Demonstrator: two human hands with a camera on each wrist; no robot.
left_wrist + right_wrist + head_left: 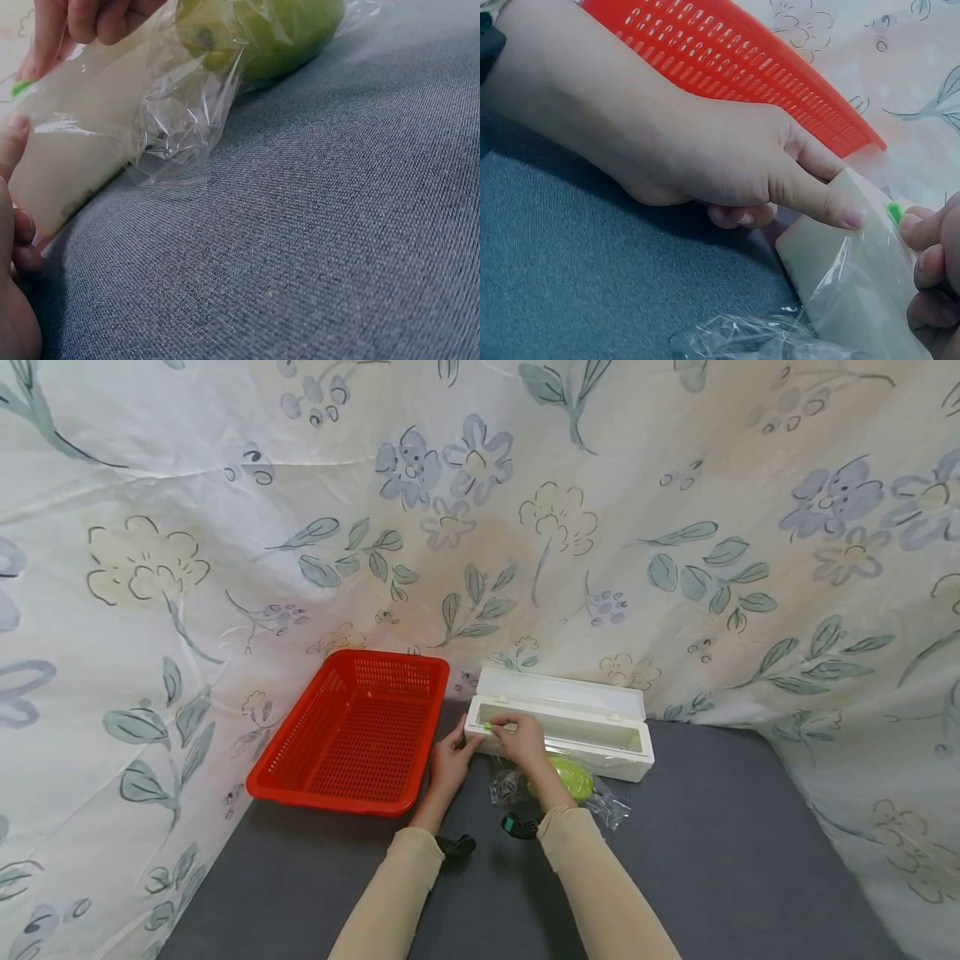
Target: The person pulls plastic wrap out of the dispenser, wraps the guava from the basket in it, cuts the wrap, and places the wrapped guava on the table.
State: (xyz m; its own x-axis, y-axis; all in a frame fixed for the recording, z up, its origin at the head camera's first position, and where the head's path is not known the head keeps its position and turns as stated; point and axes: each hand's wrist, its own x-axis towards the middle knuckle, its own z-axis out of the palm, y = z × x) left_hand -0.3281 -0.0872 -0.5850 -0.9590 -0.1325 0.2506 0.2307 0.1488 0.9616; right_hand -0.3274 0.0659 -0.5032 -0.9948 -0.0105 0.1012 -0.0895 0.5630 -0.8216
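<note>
A long white cling film dispenser (pixel 626 767) stands at the back of the table with its lid (pixel 562 689) tipped back. My left hand (pixel 447 766) holds the dispenser's left end, its thumb pressing the front near the top edge in the right wrist view. Pinched between my right hand's (pixel 527 743) thumb and fingers is a small green slide cutter (pixel 895 213), at the left of the front edge. Clear film (pixel 180 112) hangs down the dispenser's front. Under my right wrist lies a green fruit (pixel 292 37), apparently a mango, covered by film and partly hidden by that arm.
A red perforated basket (pixel 330 804) stands to the left, close to my left hand. Dark grey cloth (pixel 712 843) covers the table. Behind and at both sides hangs a flowered curtain (pixel 555 635). Crumpled film (pixel 609 807) sticks out to the right of the fruit.
</note>
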